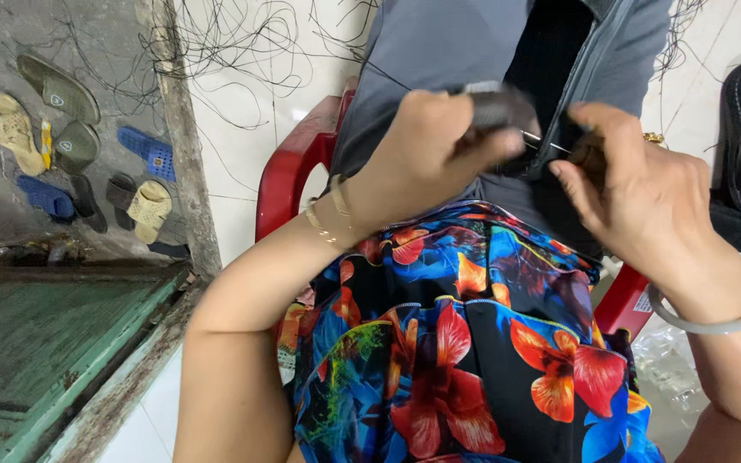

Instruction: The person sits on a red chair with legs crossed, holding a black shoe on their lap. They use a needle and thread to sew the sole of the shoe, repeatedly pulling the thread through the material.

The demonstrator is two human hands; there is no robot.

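Lap: a floral dress (465, 360) in red, blue and black fills the near view; the grey garment (439, 51) runs up and away from it, draped over the knees.
Left hand: the left hand (426, 150) is clenched around a dark fold of the garment, thumb pressed on top, gold bangles at the wrist.
Right hand: the right hand (645, 193) pinches the black lining (551, 60) at the edge, a pale bangle on the wrist; a thin pale line between the two hands may be a thread or a needle, too blurred to tell.
Handling: soft, limp cloth, light I judge, and it will sag wherever it is not held; best taken at the seam or folded edge, as both hands do.
Long axis: near to far, lap toward the top of the view, opening facing up.
Seat: a red plastic chair (289, 180) beneath.
Floor: white tiles strewn with loose black threads (242, 43).
Far left: sandals (62, 90) scattered on bare concrete.
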